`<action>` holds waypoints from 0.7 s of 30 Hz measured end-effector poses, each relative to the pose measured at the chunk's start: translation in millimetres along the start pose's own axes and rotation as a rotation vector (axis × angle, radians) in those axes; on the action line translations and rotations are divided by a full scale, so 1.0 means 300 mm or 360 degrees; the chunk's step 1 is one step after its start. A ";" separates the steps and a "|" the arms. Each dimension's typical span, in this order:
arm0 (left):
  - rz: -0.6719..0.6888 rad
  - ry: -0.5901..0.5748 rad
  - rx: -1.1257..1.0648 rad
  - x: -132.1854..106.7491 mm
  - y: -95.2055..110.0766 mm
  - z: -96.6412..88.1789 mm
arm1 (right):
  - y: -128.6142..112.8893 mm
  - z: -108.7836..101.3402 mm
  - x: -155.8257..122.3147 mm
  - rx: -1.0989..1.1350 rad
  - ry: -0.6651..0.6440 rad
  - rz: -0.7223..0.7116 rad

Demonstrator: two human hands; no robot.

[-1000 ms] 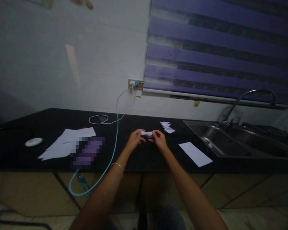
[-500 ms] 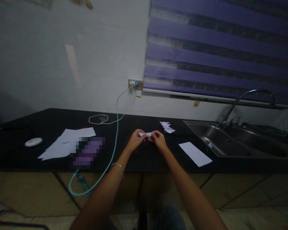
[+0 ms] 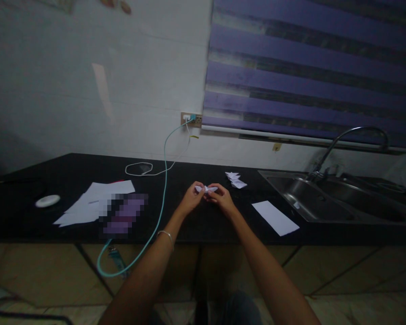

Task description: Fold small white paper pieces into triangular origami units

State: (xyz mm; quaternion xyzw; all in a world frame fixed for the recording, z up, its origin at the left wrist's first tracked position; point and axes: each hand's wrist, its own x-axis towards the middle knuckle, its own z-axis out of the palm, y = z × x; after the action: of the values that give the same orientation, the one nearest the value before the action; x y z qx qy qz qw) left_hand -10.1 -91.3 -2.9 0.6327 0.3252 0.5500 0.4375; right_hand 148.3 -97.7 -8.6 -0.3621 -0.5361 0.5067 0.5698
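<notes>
Between my hands, over the black countertop, is a small folded piece of white paper [image 3: 206, 189] with a pointed end showing on either side. My left hand [image 3: 191, 198] pinches it from the left, and my right hand [image 3: 222, 198] grips it from the right, thumbs close together at its middle. My fingers cover its lower part. Just beyond my right hand lie several small folded paper pieces [image 3: 236, 179] in a little cluster. A flat rectangular sheet of paper [image 3: 275, 218] rests to the right of my right hand.
White sheets [image 3: 84, 203] with a pen on them, a blurred-out purple object [image 3: 126, 214] and a white round disc [image 3: 47, 201] lie at left. A teal cable [image 3: 164, 198] loops over the counter's front edge. A steel sink [image 3: 284, 194] with a faucet [image 3: 334, 142] is at right.
My right hand has shifted its fingers down and inward. The paper's right end, a band before, now shows as a point matching the left one.
</notes>
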 end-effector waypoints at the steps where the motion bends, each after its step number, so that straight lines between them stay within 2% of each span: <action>1: -0.0029 -0.0011 -0.0010 -0.001 0.005 0.001 | -0.002 -0.002 -0.002 -0.0050 0.0012 -0.0035; 5: -0.0113 -0.0024 -0.0064 -0.006 0.018 0.006 | -0.008 -0.009 -0.003 -0.0158 0.0064 -0.0150; 9: -0.0161 0.0016 -0.0120 -0.009 0.011 0.006 | -0.005 -0.014 0.002 -0.0182 0.0077 -0.0136; 18: -0.0039 -0.0049 -0.0141 0.001 -0.018 -0.005 | 0.000 -0.009 -0.005 -0.0284 -0.0109 -0.0201; 21: -0.0070 -0.0075 -0.0189 -0.002 -0.019 -0.007 | -0.005 -0.010 -0.009 -0.0340 -0.0148 -0.0206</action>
State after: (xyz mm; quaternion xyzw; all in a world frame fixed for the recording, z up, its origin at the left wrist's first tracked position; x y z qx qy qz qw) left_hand -11.8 -89.1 -8.2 0.6111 0.2953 0.5436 0.4938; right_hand 151.9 -100.4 -8.4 -0.3615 -0.6351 0.4251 0.5341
